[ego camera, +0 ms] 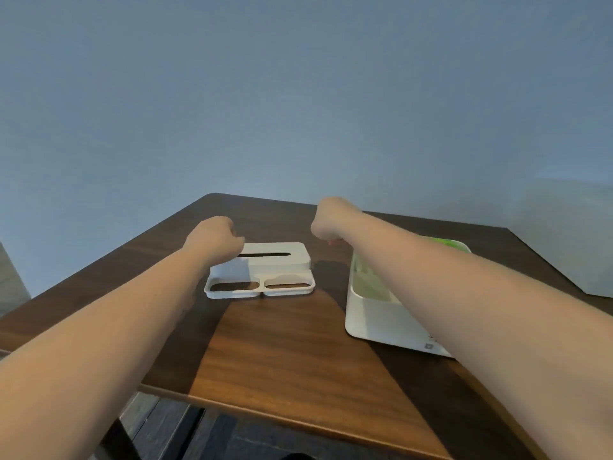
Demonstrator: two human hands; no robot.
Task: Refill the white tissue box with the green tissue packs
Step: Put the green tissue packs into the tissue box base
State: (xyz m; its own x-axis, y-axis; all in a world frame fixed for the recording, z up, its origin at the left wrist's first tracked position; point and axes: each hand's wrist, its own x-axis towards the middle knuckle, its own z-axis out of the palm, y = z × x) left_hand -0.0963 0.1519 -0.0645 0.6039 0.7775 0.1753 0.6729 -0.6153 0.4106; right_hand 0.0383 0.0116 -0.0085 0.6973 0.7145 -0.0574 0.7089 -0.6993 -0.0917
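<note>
The white tissue box (pixel 275 257) stands in the middle of the brown table, its top slot dark and two shallow trays at its front. My left hand (pixel 215 239) hovers at the box's left top corner, fingers curled; I cannot tell if it touches the box. My right hand (pixel 328 220) is curled just right of the box, above the table, with nothing visible in it. The green tissue packs (pixel 446 242) lie in a white bin (pixel 381 322) at the right, mostly hidden by my right forearm.
The table (pixel 292 353) has its near edge at the bottom and a rounded far corner against a blue-grey wall. A pale grey object (pixel 570 240) stands at the table's far right. Dark floor shows below the near edge.
</note>
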